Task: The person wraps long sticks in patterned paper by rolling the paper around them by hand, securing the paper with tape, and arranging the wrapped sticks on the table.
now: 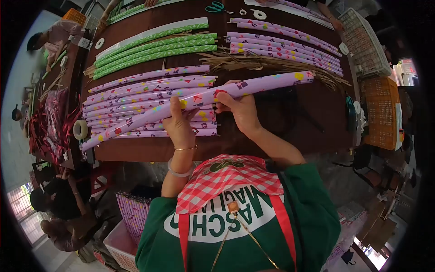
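A long purple patterned tube (199,100) slants across the view, its right end raised toward the upper right. My left hand (179,124) is wrapped round its middle, thumb on top. Farther right, my right hand (240,109) grips the same tube with its thumb over the front. Beneath the held tube lie several purple patterned tubes (145,83) side by side on the dark brown table (281,131). Behind them rest several green patterned tubes (156,55). More purple tubes (285,45) lie at the back right, beside thin brown strips (267,65).
A tape roll (80,129) sits at the table's left edge, scissors (216,7) at the back. White (364,41) and orange crates (380,111) stand on the right. A pink crate of tubes (120,245) is below left. Other people (61,36) work nearby.
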The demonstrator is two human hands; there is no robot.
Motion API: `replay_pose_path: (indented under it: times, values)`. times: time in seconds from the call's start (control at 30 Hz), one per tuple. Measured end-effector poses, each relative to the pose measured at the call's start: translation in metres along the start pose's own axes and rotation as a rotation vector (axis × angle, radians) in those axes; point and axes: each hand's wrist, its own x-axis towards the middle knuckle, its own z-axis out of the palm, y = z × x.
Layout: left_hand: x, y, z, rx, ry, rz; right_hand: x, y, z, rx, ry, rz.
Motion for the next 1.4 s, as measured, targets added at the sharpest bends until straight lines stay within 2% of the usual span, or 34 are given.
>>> replay_pose_path:
  times: [0.13,0.3,0.4,0.47,0.57,0.67,0.8,0.93,0.97,1.03,1.07,1.13,1.17,1.23,1.27,1.33,1.4]
  values:
    - [0.019,0.007,-0.022,-0.016,0.036,0.043,0.008,-0.023,-0.042,0.056,0.299,-0.070]
    - [0.022,0.011,-0.026,0.044,0.072,0.050,0.010,-0.048,-0.092,0.010,0.459,-0.158]
    - [0.025,0.007,-0.029,0.053,0.059,0.053,0.002,-0.052,-0.098,0.140,0.446,-0.213]
    - [0.028,0.006,-0.030,0.060,0.064,0.055,-0.002,-0.050,-0.099,0.070,0.479,-0.208]
    - [0.032,0.005,-0.030,0.071,0.059,0.041,-0.006,-0.046,-0.110,0.099,0.411,-0.209]
    - [0.036,0.004,-0.034,0.135,0.045,0.014,-0.009,-0.046,-0.133,0.113,0.199,-0.042]
    - [0.032,0.004,-0.019,0.074,0.027,0.020,-0.014,-0.041,-0.127,0.179,0.117,0.052]
    - [0.035,-0.008,-0.016,0.057,0.040,0.000,-0.018,-0.032,-0.125,0.152,0.169,-0.025]
    - [0.034,-0.009,-0.013,0.100,0.116,-0.034,-0.020,-0.030,-0.128,0.176,0.175,-0.039]
    - [0.025,-0.007,-0.003,0.046,0.036,0.093,-0.023,-0.028,-0.130,0.208,0.181,-0.057]
    - [0.012,0.007,0.009,0.042,-0.024,0.026,-0.025,-0.027,-0.131,0.212,0.171,-0.052]
    - [0.014,-0.014,0.010,0.004,-0.097,0.165,-0.028,-0.024,-0.132,0.166,0.255,-0.077]
    - [0.008,-0.015,0.017,-0.011,-0.057,0.133,-0.030,-0.025,-0.130,0.183,0.284,-0.077]
    - [0.006,-0.018,0.022,-0.040,-0.146,0.183,-0.034,-0.032,-0.117,0.169,0.400,-0.104]
    - [0.005,-0.021,0.020,-0.075,-0.144,0.051,-0.037,-0.029,-0.130,0.198,0.352,-0.126]
    - [0.001,-0.017,0.024,-0.067,-0.176,0.128,-0.042,-0.031,-0.139,0.178,0.402,-0.141]
    - [0.004,-0.015,0.021,-0.125,-0.215,0.087,-0.049,-0.036,-0.146,0.203,0.300,-0.166]
